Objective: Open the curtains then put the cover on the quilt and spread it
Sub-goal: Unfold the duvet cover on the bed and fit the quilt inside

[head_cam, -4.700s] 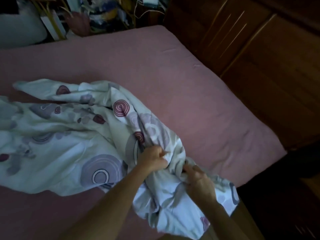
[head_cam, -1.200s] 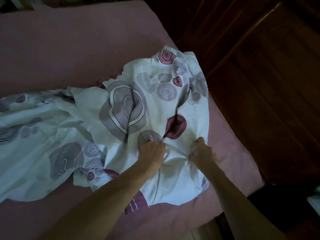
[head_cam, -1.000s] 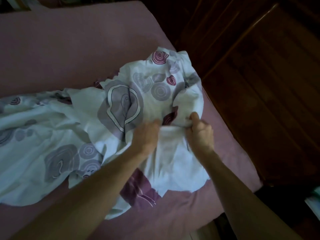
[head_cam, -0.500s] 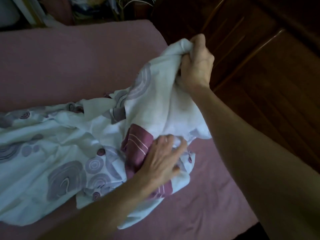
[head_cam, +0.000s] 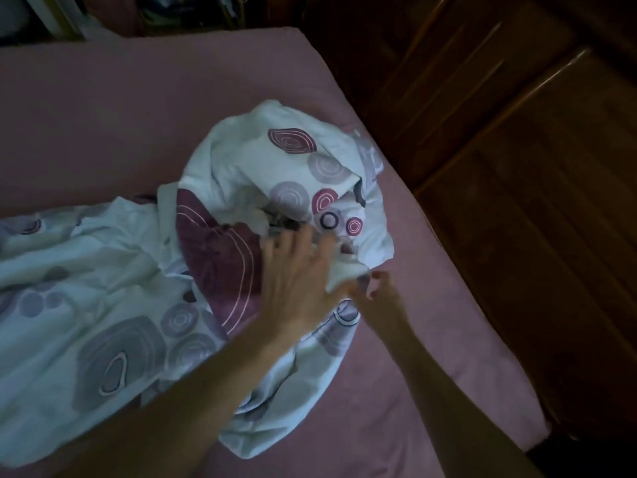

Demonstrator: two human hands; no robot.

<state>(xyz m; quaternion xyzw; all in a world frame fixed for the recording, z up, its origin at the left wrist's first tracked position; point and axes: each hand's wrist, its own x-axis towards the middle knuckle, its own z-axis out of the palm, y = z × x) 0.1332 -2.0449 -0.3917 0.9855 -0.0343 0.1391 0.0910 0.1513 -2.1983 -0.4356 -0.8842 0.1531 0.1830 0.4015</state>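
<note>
The quilt cover (head_cam: 113, 288), white with purple and maroon circles, lies crumpled across the pink bed sheet (head_cam: 138, 108), its right end bunched into a heap near the bed's right edge. My left hand (head_cam: 296, 270) lies on that heap with fingers spread and straight, the fingertips at a dark fold in the cloth. Just to its right, my right hand (head_cam: 377, 293) has its fingers curled and pinches a small white fold of the cover. No quilt is in view.
Dark wooden furniture (head_cam: 517, 167) stands close along the bed's right side. Cluttered items (head_cam: 172, 12) sit beyond the far end of the bed. The room is dim.
My right hand has come down from holding the cover high and now sits low beside the left. The lifted cloth has dropped into a heap. My left hand has slid forward onto it.
</note>
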